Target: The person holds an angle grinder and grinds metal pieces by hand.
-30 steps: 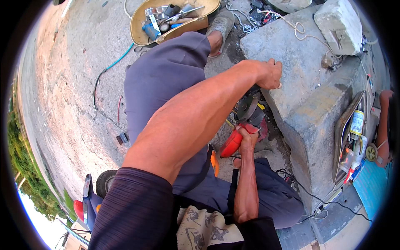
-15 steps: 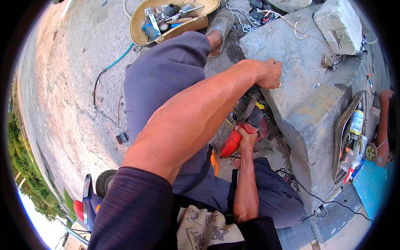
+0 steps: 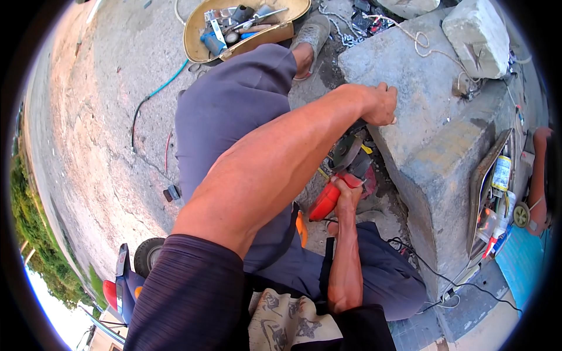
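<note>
My left hand (image 3: pixel 381 105) is closed at the edge of a concrete block (image 3: pixel 404 76), its fingers curled down. A dark piece (image 3: pixel 355 125) shows under its wrist; what the fingers hold is hidden. Below it, my right hand (image 3: pixel 348 196) grips the red body of an angle grinder (image 3: pixel 325 202). The grinder's dark disc (image 3: pixel 346 153) sits just under my left forearm, close to the dark piece. Whether disc and piece touch, I cannot tell.
A tan tool bin (image 3: pixel 193 36) with several hand tools stands by my shoe (image 3: pixel 312 36). A smaller concrete chunk (image 3: pixel 477 38) and a rope (image 3: pixel 430 51) lie on the block. A black cable (image 3: pixel 436 272) runs at right, near a tray with cans (image 3: pixel 501 172). A wheel (image 3: pixel 148 256) shows at left.
</note>
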Tool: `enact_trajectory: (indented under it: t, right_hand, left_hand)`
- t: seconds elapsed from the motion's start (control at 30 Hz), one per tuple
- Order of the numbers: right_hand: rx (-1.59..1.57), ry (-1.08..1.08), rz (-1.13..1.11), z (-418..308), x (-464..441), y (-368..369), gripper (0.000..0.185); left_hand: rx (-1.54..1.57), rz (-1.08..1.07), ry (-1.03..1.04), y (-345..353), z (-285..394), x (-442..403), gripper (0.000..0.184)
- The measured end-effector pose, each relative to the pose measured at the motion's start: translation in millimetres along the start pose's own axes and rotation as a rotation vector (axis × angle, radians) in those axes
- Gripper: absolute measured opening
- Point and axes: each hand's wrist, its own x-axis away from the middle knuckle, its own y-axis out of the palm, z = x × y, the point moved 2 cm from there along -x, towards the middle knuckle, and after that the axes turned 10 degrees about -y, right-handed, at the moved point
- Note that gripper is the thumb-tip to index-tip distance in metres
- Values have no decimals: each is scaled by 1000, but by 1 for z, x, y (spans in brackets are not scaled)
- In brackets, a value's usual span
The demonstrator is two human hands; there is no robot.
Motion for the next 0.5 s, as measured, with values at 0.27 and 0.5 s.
enact_trajectory:
  t: [0.27, 0.5]
  right_hand:
    - [-9, -53, -9, -3, -1, 0, 17]
    - [-47, -49, 6, 1, -3, 0, 18]
  left_hand:
    - [-7, -6, -5, 0, 1, 1, 66]
    - [-7, -9, -12, -2, 1, 3, 67]
